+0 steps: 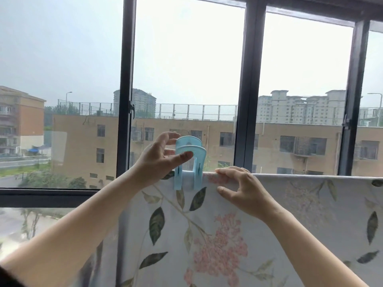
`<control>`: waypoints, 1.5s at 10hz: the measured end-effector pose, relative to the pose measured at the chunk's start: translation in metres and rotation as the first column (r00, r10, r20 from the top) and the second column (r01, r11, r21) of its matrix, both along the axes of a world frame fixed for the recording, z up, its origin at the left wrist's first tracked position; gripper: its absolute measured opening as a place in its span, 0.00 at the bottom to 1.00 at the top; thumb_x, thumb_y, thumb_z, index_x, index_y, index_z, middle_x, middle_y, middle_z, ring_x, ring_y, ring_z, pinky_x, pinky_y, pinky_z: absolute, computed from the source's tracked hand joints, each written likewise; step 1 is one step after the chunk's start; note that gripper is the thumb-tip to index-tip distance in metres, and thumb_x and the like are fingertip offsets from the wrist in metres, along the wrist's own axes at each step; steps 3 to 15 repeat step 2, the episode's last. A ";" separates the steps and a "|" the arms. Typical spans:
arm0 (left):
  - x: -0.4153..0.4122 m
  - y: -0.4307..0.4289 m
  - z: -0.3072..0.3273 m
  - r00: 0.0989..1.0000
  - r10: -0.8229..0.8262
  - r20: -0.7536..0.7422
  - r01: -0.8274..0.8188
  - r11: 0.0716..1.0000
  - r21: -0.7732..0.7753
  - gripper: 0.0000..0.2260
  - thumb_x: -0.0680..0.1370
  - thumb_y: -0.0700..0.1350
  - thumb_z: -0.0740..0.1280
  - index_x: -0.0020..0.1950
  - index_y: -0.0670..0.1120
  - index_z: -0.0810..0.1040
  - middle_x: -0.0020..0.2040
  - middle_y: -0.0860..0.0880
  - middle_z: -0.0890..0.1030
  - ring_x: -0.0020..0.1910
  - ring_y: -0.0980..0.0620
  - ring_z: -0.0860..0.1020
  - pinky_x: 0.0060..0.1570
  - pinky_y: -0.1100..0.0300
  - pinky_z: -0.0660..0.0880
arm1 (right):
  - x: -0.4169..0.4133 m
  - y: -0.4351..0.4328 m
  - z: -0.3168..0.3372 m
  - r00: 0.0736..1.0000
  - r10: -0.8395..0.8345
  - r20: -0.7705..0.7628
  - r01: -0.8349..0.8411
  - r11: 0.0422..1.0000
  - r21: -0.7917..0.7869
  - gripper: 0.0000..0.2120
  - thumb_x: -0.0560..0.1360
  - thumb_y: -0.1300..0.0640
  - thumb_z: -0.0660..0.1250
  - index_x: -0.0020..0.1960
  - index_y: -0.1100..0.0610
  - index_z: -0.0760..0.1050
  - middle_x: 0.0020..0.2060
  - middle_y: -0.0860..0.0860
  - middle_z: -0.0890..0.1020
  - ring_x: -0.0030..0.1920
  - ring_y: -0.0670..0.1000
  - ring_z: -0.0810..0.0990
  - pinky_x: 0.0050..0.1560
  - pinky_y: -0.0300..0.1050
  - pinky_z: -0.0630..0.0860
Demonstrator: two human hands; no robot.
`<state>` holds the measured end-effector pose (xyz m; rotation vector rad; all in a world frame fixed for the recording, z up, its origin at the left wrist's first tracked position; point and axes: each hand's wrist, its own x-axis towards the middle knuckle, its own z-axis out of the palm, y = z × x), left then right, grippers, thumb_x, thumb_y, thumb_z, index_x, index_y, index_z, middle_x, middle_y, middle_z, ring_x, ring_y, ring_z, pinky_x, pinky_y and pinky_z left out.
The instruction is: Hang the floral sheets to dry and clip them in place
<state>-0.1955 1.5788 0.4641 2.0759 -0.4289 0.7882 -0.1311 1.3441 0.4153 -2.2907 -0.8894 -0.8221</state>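
- Head view: a floral sheet (207, 235) hangs folded over a straight support in front of a dark window frame (248, 90). The support itself is hidden under the cloth, so I cannot tell whether it is a rail or a line.
- A large blue clip (199, 154) sits astride the top fold near the sheet's left end, its two legs reaching down over the front of the cloth.
- The left hand (157, 160) is on the clip's handles, with the thumb pressed on the near paddle and the fingers curled round behind the far one. How hard it is squeezing cannot be told.
- The right hand (240, 187) grips the top fold just beside the clip, fingers hooked over the top and thumb against the front of the cloth.
- Progress, as a judgement: the draping looks done for this sheet and the first clip is in place or nearly so.
- No other clip shows along the top edge to the right, so that stretch probably wants one too.
- Only one sheet is in sight, so any others are unaccounted for.
- Buildings (87, 146) and grey sky show through the glass.
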 end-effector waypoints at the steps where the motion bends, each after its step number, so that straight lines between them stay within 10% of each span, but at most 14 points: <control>1: -0.004 0.010 -0.009 0.995 0.080 0.062 -0.076 0.995 -0.065 0.27 0.69 0.54 0.74 0.65 0.50 0.71 0.63 0.53 0.76 0.58 0.54 0.78 0.55 0.55 0.78 | -0.008 0.001 0.003 1.000 -0.022 0.018 0.021 0.998 0.066 0.23 0.73 0.52 0.71 0.67 0.51 0.74 0.61 0.43 0.77 0.62 0.43 0.72 0.65 0.37 0.67; 2: -0.016 0.018 -0.018 0.964 0.192 0.184 -0.170 0.977 -0.125 0.17 0.71 0.47 0.74 0.57 0.49 0.75 0.52 0.55 0.80 0.48 0.59 0.80 0.45 0.66 0.76 | -0.026 0.007 0.003 0.996 -0.065 0.068 0.052 0.984 0.169 0.21 0.74 0.54 0.70 0.66 0.50 0.75 0.60 0.41 0.76 0.60 0.41 0.73 0.58 0.29 0.65; 15: -0.016 0.018 -0.018 0.964 0.192 0.184 -0.170 0.977 -0.125 0.17 0.71 0.47 0.74 0.57 0.49 0.75 0.52 0.55 0.80 0.48 0.59 0.80 0.45 0.66 0.76 | -0.026 0.007 0.003 0.996 -0.065 0.068 0.052 0.984 0.169 0.21 0.74 0.54 0.70 0.66 0.50 0.75 0.60 0.41 0.76 0.60 0.41 0.73 0.58 0.29 0.65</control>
